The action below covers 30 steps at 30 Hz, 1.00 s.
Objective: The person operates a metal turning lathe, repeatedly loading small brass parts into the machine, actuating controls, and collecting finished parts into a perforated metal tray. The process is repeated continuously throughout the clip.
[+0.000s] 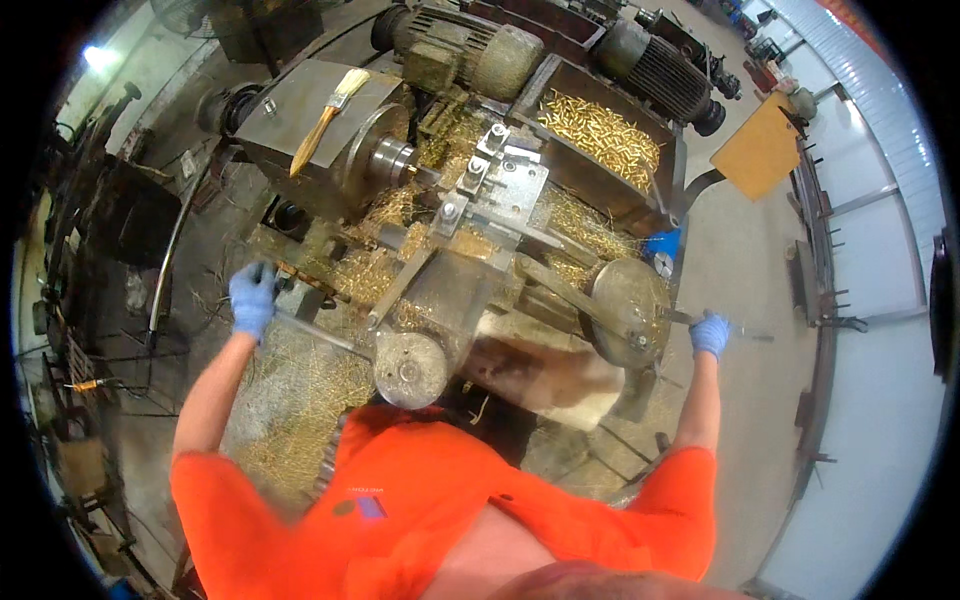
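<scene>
A small lathe with a cross slide stands in front of me, strewn with brass-coloured shavings. My left hand [252, 300], in a blue glove, is closed around the end of a metal lever [325, 335] that runs to a round hub [410, 370]. Out to the right, my gloved right hand [710, 334] grips the rod-like handle [682, 316] beside a round metal disc [630, 312]. Between my hands sits the tool block [512, 188] with its bolts. To its left is the chuck [392, 160], with a small brass-coloured piece [411, 171] at its face.
On the grey headstock [300, 105] lies a wooden-handled paintbrush [328, 122]. Behind the slide, a metal bin [665, 180] holds many small brass parts [600, 138]. Electric motors [665, 70] stand at the back. A tan board [757, 148] juts out at the right.
</scene>
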Available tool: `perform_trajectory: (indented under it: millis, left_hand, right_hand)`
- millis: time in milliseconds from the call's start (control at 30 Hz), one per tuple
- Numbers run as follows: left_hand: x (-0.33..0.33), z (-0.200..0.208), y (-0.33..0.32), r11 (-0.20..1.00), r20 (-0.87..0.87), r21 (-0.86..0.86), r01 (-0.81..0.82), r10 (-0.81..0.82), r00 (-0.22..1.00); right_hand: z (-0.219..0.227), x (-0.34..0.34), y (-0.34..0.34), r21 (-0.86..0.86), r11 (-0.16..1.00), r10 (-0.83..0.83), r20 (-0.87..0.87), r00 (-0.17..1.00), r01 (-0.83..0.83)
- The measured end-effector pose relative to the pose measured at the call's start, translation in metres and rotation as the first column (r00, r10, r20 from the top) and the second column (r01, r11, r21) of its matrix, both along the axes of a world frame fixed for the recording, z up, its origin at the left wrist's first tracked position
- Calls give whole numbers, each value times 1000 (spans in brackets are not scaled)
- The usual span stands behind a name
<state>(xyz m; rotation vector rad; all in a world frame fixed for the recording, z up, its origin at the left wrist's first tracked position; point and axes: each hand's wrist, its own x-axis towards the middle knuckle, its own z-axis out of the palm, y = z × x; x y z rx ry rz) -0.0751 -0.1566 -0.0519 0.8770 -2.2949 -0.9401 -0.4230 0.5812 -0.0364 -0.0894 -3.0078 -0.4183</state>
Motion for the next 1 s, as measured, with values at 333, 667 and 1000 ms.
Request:
perform_trajectory:
  millis: [333, 667, 1000]
  left_hand:
    - [-54, -5, -19, 996, -153, 24, -85, 87, 984]
    - [-59, -15, -23, 962, -119, 64, -267, 273, 955]
    - [-53, -18, -27, 953, -132, 208, -221, 251, 959]
  right_hand:
    - [5, 125, 2, -40, 983, -174, 108, 979, 179]
    - [14, 198, -43, -124, 948, -270, 166, 948, 292]
    - [2, 132, -11, -6, 993, -120, 41, 992, 120]
